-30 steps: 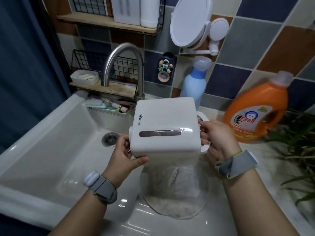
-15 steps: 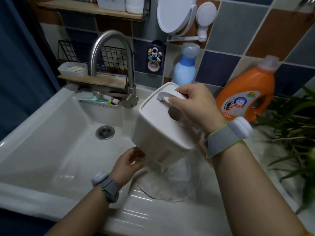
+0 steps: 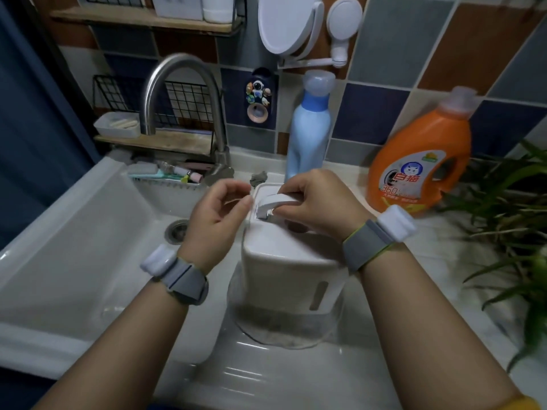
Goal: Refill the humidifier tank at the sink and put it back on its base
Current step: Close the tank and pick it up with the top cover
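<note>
The humidifier tank (image 3: 288,270) was tilted in the air half a second ago; now it stands upright on the sink's (image 3: 74,202) right front edge, so opening can begin. The right hand (image 3: 319,199) grasps its white handle (image 3: 276,202). The left hand (image 3: 217,216) is curled beside it; whether it holds anything cannot be told. The tank is white above, clear below.

Open room over the sink basin (image 3: 88,247) on the left, down to the drain (image 3: 177,230). Above it the curved faucet (image 3: 180,93), narrowing the way from behind. Humidifier tank (image 3: 284,270) upright on the sink's front rim, both hands at its top. Close behind: blue bottle (image 3: 309,134); to the right the orange detergent jug (image 3: 423,161) and plant leaves (image 3: 509,220), crowding the counter.
</note>
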A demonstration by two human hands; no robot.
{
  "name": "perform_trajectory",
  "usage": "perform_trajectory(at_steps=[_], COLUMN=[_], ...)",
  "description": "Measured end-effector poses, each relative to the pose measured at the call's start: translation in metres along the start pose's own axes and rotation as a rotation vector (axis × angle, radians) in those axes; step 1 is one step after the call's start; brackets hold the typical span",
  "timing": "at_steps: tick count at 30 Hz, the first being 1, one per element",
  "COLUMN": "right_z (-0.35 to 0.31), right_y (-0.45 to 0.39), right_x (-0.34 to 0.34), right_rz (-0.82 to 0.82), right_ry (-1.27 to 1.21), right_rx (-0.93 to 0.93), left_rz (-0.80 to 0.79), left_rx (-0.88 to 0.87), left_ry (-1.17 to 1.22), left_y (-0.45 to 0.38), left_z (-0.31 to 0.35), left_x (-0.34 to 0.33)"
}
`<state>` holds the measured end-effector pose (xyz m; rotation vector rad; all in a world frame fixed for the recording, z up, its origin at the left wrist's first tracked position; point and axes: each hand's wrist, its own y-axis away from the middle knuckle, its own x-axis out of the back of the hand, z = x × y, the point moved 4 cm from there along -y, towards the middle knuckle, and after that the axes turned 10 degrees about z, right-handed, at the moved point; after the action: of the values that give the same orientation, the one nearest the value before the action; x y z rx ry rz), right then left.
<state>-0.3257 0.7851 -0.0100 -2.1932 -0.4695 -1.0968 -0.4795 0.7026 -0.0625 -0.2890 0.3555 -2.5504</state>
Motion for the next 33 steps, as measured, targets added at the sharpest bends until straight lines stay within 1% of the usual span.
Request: perform_trajectory(at_steps=[2,4,7,10,14,18,21,23,25,26,30,33], right_z=[0.000,0.001,0.008,0.013,0.030,0.058,0.088,0.109,0.129,0.137,0.156,0.164], right_y=[0.000,0.003,0.005,0.008,0.017,0.030,0.052,0.071,0.097,0.106,0.155,0.177], right_x=[0.000,0.003,0.009,0.013,0.021,0.040,0.050,0.050,0.043,0.036,0.009,-0.006], right_rz=[-0.014,-0.036,-0.059,-0.021,0.087,0.283,0.431,0.469,0.406,0.351,0.037,-0.151], right_ry=[-0.030,-0.091,-0.149,-0.155,-0.194,-0.217,-0.126,-0.055,0.034,0.086,0.351,0.421], right_rx=[-0.002,-0.024,-0.051,-0.055,-0.085,-0.187,-0.279,-0.378,-0.505,-0.536,-0.661,-0.771], left_rz=[-0.080,-0.144,-0.211,-0.204,-0.171,-0.135,-0.122,-0.105,-0.113,-0.106,-0.130,-0.130], left_rx=[-0.019,-0.057,-0.167,-0.239,-0.278,-0.267,-0.254,-0.254,-0.259,-0.263,-0.257,-0.258], left_ry=[0.014,-0.023,-0.175,-0.343,-0.438,-0.478,-0.523,-0.546,-0.564,-0.577,-0.588,-0.590], left_y=[0.001,0.001,-0.004,-0.009,-0.009,-0.015,-0.018,-0.020,-0.021,-0.022,-0.015,-0.014], left_z=[0.008,0.014,0.022,0.021,0.018,0.020,0.020,0.020,0.020,0.020,0.018,0.017], left_x=[-0.011,-0.020,-0.035,-0.041,-0.041,-0.044,-0.047,-0.045,-0.049,-0.047,-0.054,-0.054])
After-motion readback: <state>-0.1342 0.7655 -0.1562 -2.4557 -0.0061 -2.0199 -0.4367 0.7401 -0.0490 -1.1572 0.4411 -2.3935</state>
